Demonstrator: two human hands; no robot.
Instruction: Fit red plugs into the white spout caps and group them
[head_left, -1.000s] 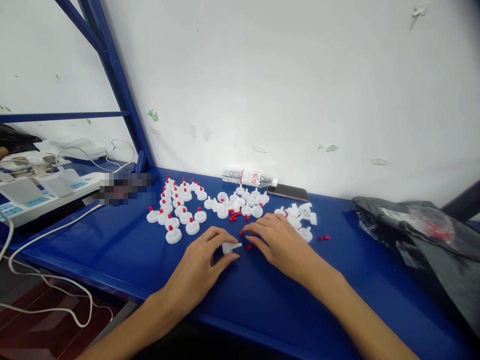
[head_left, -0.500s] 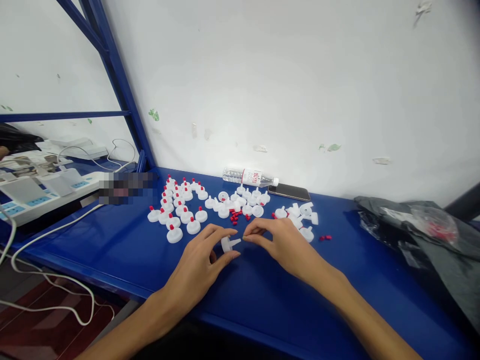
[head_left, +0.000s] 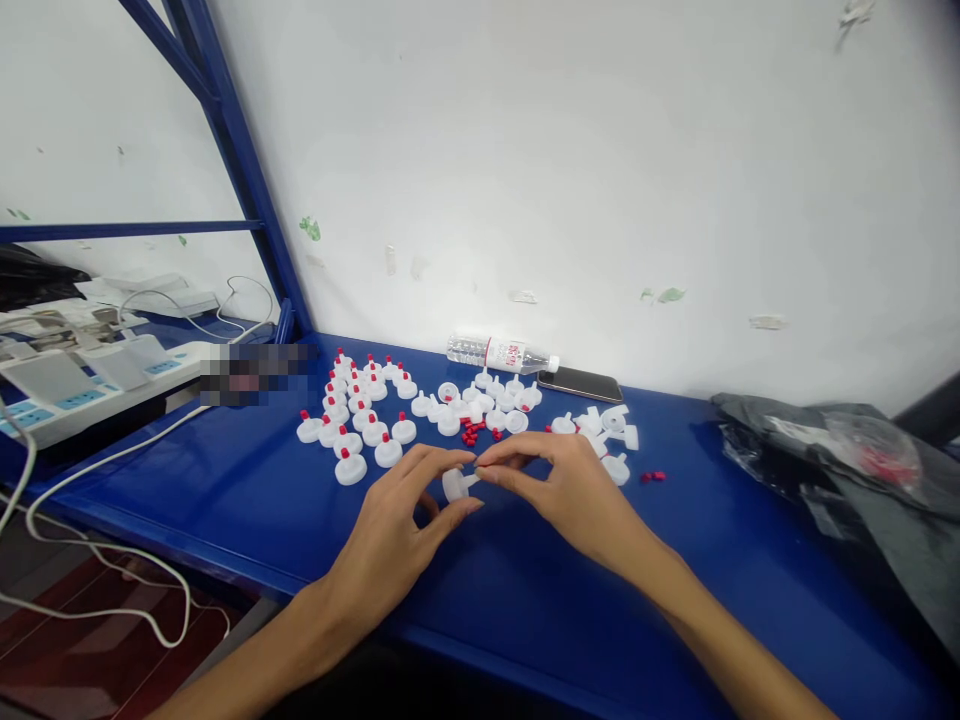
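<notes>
My left hand (head_left: 397,515) grips a white nozzle cap (head_left: 454,486) by its round base, thumb below and fingers above, with the spout pointing right. At the spout's tip, my right hand (head_left: 570,485) is closed in a pinch on a small red tip cap (head_left: 481,464), mostly hidden by the fingertips. Behind my hands lie several loose red tip caps (head_left: 471,432) and a heap of white nozzle caps (head_left: 495,400) without red tips. To the left, many white nozzle caps with red tips (head_left: 350,468) stand upright in a group.
A clear plastic bottle (head_left: 501,354) lies along the wall beside a dark phone (head_left: 580,384). More white nozzle caps (head_left: 616,468) lie right of centre. A grey plastic bag (head_left: 832,440) covers the right side. White power strips (head_left: 112,385) and cables (head_left: 112,445) occupy the left.
My right hand has moved slightly left, bringing its pinched fingertips from just off the spout onto its tip. My left hand holds the nozzle cap in nearly the same place.
</notes>
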